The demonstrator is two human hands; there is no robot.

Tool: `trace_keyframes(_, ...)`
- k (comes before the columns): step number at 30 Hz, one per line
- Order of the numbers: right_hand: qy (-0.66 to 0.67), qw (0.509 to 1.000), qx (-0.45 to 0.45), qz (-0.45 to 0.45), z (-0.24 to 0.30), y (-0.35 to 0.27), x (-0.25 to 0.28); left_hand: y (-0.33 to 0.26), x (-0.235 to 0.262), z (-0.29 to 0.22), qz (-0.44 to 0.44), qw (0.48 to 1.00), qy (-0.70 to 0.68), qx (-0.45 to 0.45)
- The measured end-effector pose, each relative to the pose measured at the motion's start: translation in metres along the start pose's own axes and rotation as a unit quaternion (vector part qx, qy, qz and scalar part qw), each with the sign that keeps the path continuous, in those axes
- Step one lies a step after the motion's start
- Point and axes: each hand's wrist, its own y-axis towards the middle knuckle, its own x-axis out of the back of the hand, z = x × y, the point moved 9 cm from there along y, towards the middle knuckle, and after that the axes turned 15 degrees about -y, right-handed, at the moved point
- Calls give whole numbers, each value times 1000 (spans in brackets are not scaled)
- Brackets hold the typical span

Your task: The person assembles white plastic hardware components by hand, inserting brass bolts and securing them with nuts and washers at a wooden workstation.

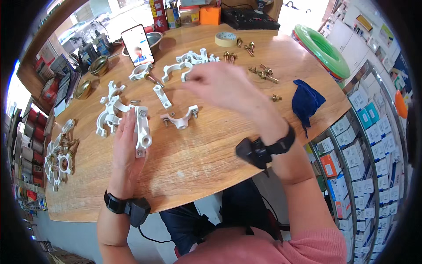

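While your left hand (125,145) grips one white pipe clamp (143,132) upright above the wooden table (198,163), fingers closed around it and a screw showing at its top and bottom ends, your right hand (222,86) reaches out over the middle of the table, fingers pinched narrow on a small white part (184,77) that is too blurred to name.

Starting at your far left, a heap of clamps with brass screws (59,154) lies at the table edge; its pieces overlap too much to count. Two brass bowls (99,65) sit behind it, one nearer the edge, one further in. Next comes a pile of white clamp halves (110,108), touching one another, roughly four, just beside your left fingers. A phone (137,45) stands tilted behind them with its screen lit. Below the phone lies one closed clamp (140,71), then one straight white strip (161,97), and one clamp half (180,119) with two screws, lying arch-down between your hands. Behind your right hand is another cluster of white halves (193,59), partly hidden.

Further right, one roll of tape (226,39) lies flat. Brass bolts (259,70) are scattered near it, about seven, with one lone bolt (276,97) apart. One blue cloth bag (307,102) sits near the right edge, and one green hose coil (321,50) beyond it.
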Motion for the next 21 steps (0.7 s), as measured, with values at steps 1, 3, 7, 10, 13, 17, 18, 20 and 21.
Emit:
trace_keyframes(1,-30,999,-25,-2,-16,1,4,2,1,2,-9,999,-17,30)
trace_keyframes(3,-179,984,-22,-5,-44,-14,23,-14,-4,8,-29,996,-43,69)
trace_keyframes(7,-365,929,0,65,-92,-28,-6,-13,-1,-3,-6,990,-117,73)
trace_keyframes(10,-418,902,16,106,-108,-46,-28,-15,-8,5,31,984,-115,130)
trace_keyframes(13,-457,875,26,159,-108,-48,-45,-21,-14,7,62,980,-82,173)
trace_keyframes(17,-330,939,93,-27,-39,-32,13,-26,-31,4,209,958,-84,175)
trace_keyframes(18,-138,989,48,-33,-17,-27,34,-27,-31,3,212,959,-84,170)
trace_keyframes(20,59,998,4,-32,15,-18,38,-31,-33,-2,213,960,-84,162)
trace_keyframes(21,250,966,46,-42,38,-14,37,-32,-33,-9,209,962,-101,144)
